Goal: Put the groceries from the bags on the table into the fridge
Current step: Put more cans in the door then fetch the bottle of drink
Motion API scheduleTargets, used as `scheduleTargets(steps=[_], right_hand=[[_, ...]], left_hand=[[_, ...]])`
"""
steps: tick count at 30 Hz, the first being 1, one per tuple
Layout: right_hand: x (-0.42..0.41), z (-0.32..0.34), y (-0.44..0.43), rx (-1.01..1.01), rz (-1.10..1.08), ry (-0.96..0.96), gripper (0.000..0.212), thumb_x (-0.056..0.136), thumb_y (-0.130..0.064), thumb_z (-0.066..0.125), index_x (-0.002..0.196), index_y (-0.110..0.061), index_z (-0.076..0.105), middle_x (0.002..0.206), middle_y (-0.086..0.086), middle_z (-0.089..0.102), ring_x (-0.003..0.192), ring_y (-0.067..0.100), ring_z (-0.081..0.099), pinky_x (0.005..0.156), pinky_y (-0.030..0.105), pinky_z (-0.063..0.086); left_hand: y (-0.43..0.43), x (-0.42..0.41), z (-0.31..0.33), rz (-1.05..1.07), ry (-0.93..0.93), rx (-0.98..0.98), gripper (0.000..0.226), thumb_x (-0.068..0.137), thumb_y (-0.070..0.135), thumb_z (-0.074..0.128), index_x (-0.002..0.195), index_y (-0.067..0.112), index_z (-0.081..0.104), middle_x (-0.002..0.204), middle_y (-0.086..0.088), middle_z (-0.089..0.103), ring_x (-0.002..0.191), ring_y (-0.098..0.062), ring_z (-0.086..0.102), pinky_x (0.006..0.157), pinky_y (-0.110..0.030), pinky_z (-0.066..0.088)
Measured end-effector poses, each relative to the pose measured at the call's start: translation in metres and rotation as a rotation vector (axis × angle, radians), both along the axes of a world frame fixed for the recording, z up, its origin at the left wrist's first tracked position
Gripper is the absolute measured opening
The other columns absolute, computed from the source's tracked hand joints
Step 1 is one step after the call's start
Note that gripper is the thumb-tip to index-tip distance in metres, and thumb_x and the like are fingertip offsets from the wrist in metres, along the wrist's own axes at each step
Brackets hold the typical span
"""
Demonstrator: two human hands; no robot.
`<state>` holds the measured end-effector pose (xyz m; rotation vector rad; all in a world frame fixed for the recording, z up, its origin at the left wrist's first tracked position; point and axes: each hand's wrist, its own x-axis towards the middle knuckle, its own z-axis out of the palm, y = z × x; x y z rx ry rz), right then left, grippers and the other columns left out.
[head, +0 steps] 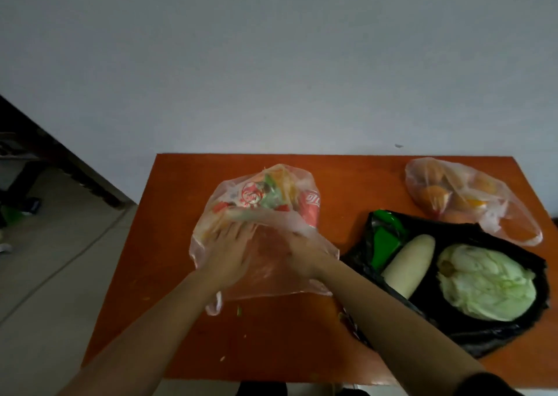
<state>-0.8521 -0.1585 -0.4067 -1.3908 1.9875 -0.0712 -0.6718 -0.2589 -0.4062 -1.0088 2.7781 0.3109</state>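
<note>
A clear plastic bag (pixel 265 284) lies at the middle of the orange table (pixel 163 281). It holds a colourful snack packet (pixel 253 197) and a red soda can (pixel 311 208). My left hand (pixel 229 247) lies flat at the bag's mouth, fingers spread toward the packet. My right hand (pixel 299 255) is inside the bag, blurred behind the plastic, so its grip is hidden. A black bag (pixel 483 335) to the right lies open with a cabbage (pixel 486 281), a pale long vegetable (pixel 407 262) and a green packet (pixel 385 241). No fridge is in view.
A second clear bag with oranges (pixel 453 196) sits at the table's far right corner. The table stands against a white wall (pixel 271 63). Tiled floor (pixel 60 244) and a dark doorway lie to the left. Small scraps lie near the table's front edge.
</note>
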Motion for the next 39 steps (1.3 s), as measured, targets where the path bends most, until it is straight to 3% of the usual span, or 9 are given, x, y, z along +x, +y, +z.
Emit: scheduleTargets(steps=[3, 5, 7, 17, 21, 26, 30, 35, 39], right_hand=[[-0.006, -0.002, -0.023, -0.133, -0.188, 0.047, 0.071, 0.087, -0.021, 0.055, 0.143, -0.052, 0.025, 0.135, -0.004, 0.057, 0.104, 0.026, 0.066, 0.077, 0.036, 0.058], [-0.008, -0.006, -0.035, -0.089, -0.211, 0.160, 0.064, 0.096, -0.022, 0.051, 0.154, -0.035, 0.025, 0.152, 0.002, 0.045, 0.130, 0.026, 0.052, 0.104, 0.036, 0.043], [-0.008, -0.008, -0.044, 0.044, -0.244, 0.273, 0.063, 0.103, -0.030, 0.042, 0.158, -0.013, 0.016, 0.162, 0.008, 0.029, 0.147, 0.024, 0.031, 0.117, 0.033, 0.024], [-0.008, -0.035, -0.064, 0.299, -0.417, 0.502, 0.078, 0.096, -0.060, 0.044, 0.155, -0.015, 0.018, 0.148, 0.021, 0.038, 0.133, 0.039, 0.040, 0.106, 0.047, 0.039], [-0.006, -0.045, -0.071, 0.283, -0.494, 0.423, 0.074, 0.097, -0.060, 0.043, 0.153, -0.014, 0.027, 0.146, 0.016, 0.047, 0.132, 0.035, 0.047, 0.104, 0.044, 0.042], [0.003, -0.052, -0.069, 0.130, -0.576, 0.299, 0.051, 0.107, -0.036, 0.034, 0.152, -0.013, 0.028, 0.139, 0.013, 0.056, 0.120, 0.027, 0.060, 0.094, 0.037, 0.049], [0.013, -0.043, -0.058, 0.032, -0.669, 0.140, 0.067, 0.098, -0.036, 0.052, 0.153, -0.015, 0.021, 0.132, 0.013, 0.061, 0.107, 0.031, 0.066, 0.081, 0.041, 0.058], [0.031, -0.038, -0.025, 0.016, -0.512, 0.067, 0.095, 0.079, -0.037, 0.072, 0.151, -0.016, 0.014, 0.136, 0.013, 0.054, 0.116, 0.031, 0.061, 0.090, 0.046, 0.056], [0.041, -0.040, -0.009, -0.004, -0.349, 0.125, 0.083, 0.083, -0.030, 0.065, 0.146, -0.024, 0.011, 0.145, 0.011, 0.046, 0.122, 0.029, 0.058, 0.098, 0.045, 0.053]], left_hand=[[-0.048, -0.013, -0.001, -0.040, 0.053, -0.041, 0.059, 0.097, 0.038, 0.043, 0.149, 0.012, 0.035, 0.153, -0.012, 0.040, 0.142, -0.030, 0.036, 0.117, -0.047, 0.029], [-0.074, -0.021, -0.007, -0.077, 0.057, -0.049, 0.062, 0.095, 0.040, 0.045, 0.150, 0.013, 0.033, 0.154, -0.011, 0.039, 0.142, -0.028, 0.037, 0.116, -0.046, 0.030], [-0.089, -0.028, -0.016, -0.120, 0.054, -0.032, 0.066, 0.094, 0.041, 0.050, 0.152, 0.014, 0.030, 0.157, -0.010, 0.034, 0.143, -0.028, 0.034, 0.117, -0.046, 0.028], [-0.099, -0.047, -0.038, -0.233, 0.021, -0.072, 0.083, 0.092, 0.048, 0.050, 0.157, 0.012, 0.014, 0.160, -0.016, 0.022, 0.146, -0.035, 0.025, 0.116, -0.051, 0.028], [-0.103, -0.037, -0.046, -0.295, 0.004, -0.116, 0.090, 0.088, 0.043, 0.060, 0.158, 0.014, 0.011, 0.160, -0.016, 0.023, 0.144, -0.035, 0.027, 0.111, -0.052, 0.032], [-0.111, -0.029, -0.051, -0.356, -0.067, -0.120, 0.097, 0.091, 0.040, 0.056, 0.157, 0.018, -0.011, 0.164, -0.014, 0.006, 0.148, -0.035, 0.013, 0.114, -0.051, 0.025], [-0.107, -0.029, -0.047, -0.328, -0.107, -0.114, 0.091, 0.095, 0.041, 0.052, 0.157, 0.019, -0.011, 0.165, -0.012, 0.002, 0.149, -0.034, 0.010, 0.114, -0.052, 0.023], [-0.102, -0.031, -0.038, -0.300, -0.112, -0.069, 0.083, 0.096, 0.033, 0.055, 0.158, 0.018, 0.000, 0.165, -0.012, 0.000, 0.152, -0.033, 0.003, 0.118, -0.055, 0.017], [-0.095, -0.029, -0.037, -0.292, -0.129, -0.037, 0.093, 0.089, 0.017, 0.063, 0.158, 0.018, 0.000, 0.166, -0.011, -0.007, 0.152, -0.033, -0.006, 0.121, -0.055, 0.008]])
